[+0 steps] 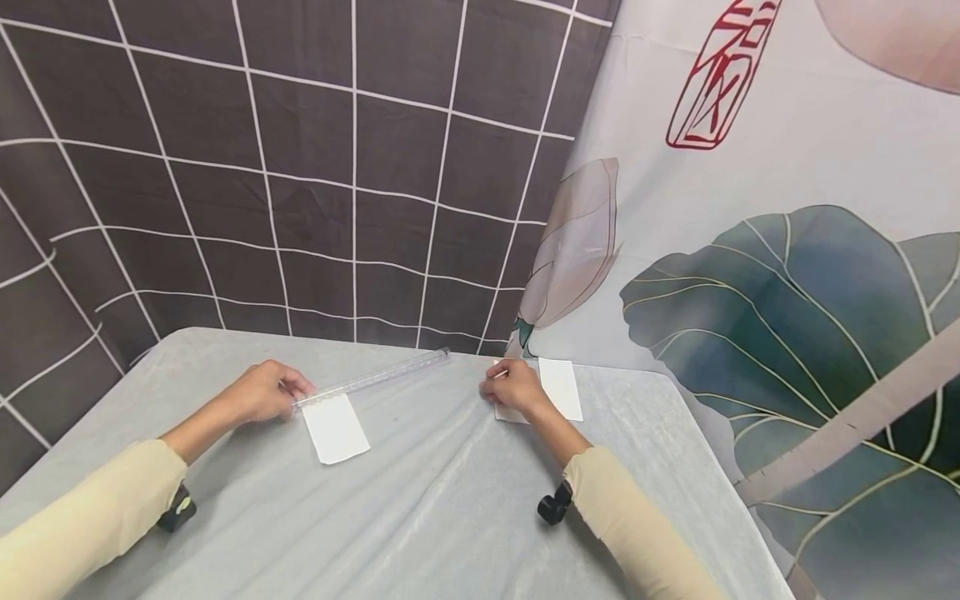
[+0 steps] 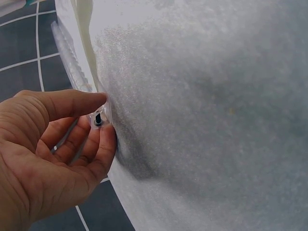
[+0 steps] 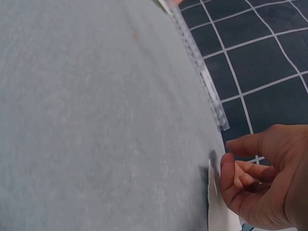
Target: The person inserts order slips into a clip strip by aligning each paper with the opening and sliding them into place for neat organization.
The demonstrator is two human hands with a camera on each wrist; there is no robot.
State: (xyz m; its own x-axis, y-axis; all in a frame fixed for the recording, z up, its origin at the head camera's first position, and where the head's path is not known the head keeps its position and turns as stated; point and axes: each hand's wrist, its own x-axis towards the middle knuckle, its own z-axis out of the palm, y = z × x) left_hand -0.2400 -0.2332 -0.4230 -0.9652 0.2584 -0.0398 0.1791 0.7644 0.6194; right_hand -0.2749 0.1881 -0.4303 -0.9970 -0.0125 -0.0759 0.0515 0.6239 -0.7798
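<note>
My left hand (image 1: 262,393) pinches the near end of a long clear plastic strip (image 1: 390,372) between thumb and fingertips. In the left wrist view, a small dark spot shows in the pinched end (image 2: 98,119). The strip slants away to the right, towards the table's back edge, and crosses the top of a white paper card (image 1: 335,429). My right hand (image 1: 517,390) is over more white paper (image 1: 561,390), which shows on both sides of it. In the right wrist view, its fingers (image 3: 227,166) curl loosely, with a small gap between thumb and index finger.
A pale grey cloth (image 1: 420,500) with soft creases covers the table. Behind it hangs a dark curtain (image 1: 300,208) with white grid lines. To the right is a printed cloth (image 1: 750,317) with large leaves. Each forearm carries a black wrist camera (image 1: 555,505).
</note>
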